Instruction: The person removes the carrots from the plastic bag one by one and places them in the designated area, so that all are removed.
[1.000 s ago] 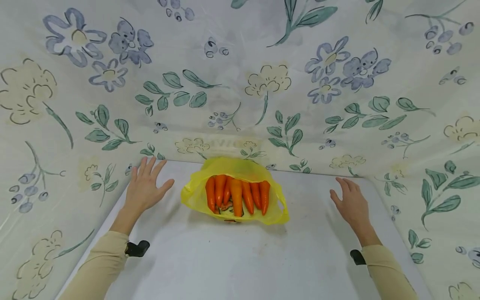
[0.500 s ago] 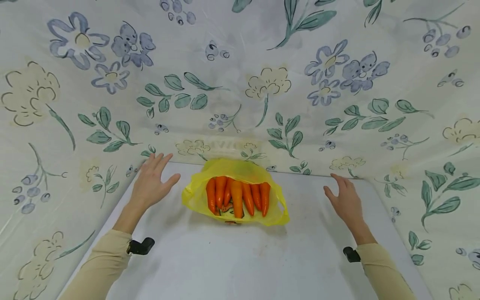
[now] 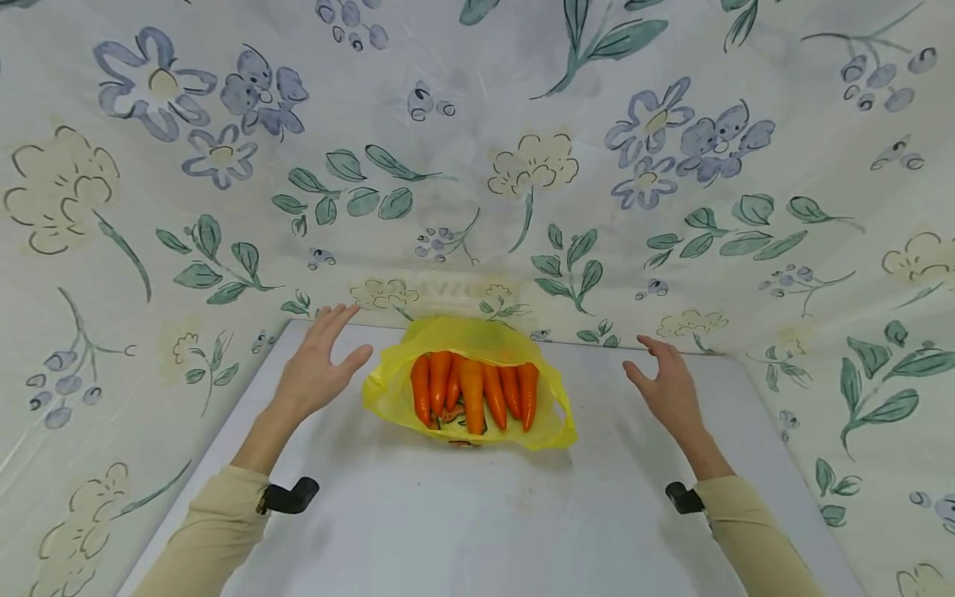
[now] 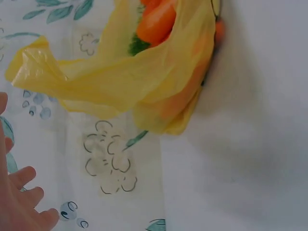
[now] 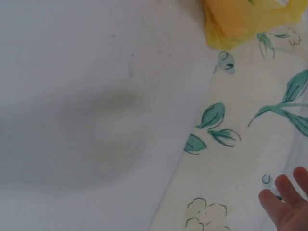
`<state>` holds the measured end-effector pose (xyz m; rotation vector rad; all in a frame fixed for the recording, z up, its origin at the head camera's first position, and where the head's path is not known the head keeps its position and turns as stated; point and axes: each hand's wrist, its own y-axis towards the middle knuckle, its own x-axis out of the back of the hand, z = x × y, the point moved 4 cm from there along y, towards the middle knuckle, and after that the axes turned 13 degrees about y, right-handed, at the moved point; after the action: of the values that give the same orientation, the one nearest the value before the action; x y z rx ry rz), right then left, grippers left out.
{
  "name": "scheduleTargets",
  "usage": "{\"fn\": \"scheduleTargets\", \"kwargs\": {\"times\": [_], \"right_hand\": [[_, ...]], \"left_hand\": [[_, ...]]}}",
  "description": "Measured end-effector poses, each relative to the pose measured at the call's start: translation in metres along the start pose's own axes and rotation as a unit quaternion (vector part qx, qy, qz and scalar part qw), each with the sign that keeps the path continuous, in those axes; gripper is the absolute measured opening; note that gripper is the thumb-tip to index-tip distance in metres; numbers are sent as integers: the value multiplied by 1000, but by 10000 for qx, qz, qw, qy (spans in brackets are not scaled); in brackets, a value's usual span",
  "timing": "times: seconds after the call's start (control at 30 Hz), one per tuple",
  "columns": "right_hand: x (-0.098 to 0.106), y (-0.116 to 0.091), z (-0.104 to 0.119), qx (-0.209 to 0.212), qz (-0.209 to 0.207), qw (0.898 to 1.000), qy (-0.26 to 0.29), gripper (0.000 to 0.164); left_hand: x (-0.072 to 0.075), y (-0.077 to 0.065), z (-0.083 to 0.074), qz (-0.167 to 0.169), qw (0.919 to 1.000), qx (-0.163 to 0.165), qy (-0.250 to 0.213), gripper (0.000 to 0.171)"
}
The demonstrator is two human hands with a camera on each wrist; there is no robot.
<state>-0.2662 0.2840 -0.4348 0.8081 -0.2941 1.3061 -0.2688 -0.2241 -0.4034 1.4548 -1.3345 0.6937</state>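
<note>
A: What is different from a second ago?
B: Both hands are nearer the bag. The left hand (image 3: 313,377) has come inward from the table's far left corner, the right hand (image 3: 667,394) inward from the far right one. The yellow bag (image 3: 464,337) itself stays put.
A: And the fingers?
B: Nothing is in them. On each hand the thumb stands apart from the fingers. The left fingers are stretched out; the right ones bend slightly. Neither hand touches the bag.
A: What about the surface and the room?
B: A white table (image 3: 462,531), with a few faint specks near the bag. A sheet (image 3: 455,207) of blue flowers and green leaves rises behind its far edge and along both sides.
A: Where's the bag, and what is in it?
B: By the middle of the far edge, its mouth towards the near edge. Inside, orange carrots (image 3: 472,394) lie side by side, narrow ends towards the opening.
</note>
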Motion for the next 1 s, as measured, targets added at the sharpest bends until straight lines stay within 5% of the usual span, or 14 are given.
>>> {"fn": "scheduleTargets", "kwargs": {"times": [0.53, 0.83, 1.0], "right_hand": [[-37, 2, 78, 737, 396, 9914, 1001, 48], [-91, -27, 126, 1181, 1264, 9752, 1378, 47], [-119, -38, 134, 1011, 1737, 9709, 1300, 46]], "left_hand": [[-3, -7, -26, 366, 9976, -393, -433, 67], [-16, -29, -29, 341, 9939, -268, -1011, 63], [-20, -37, -28, 255, 9920, -224, -1216, 58]]}}
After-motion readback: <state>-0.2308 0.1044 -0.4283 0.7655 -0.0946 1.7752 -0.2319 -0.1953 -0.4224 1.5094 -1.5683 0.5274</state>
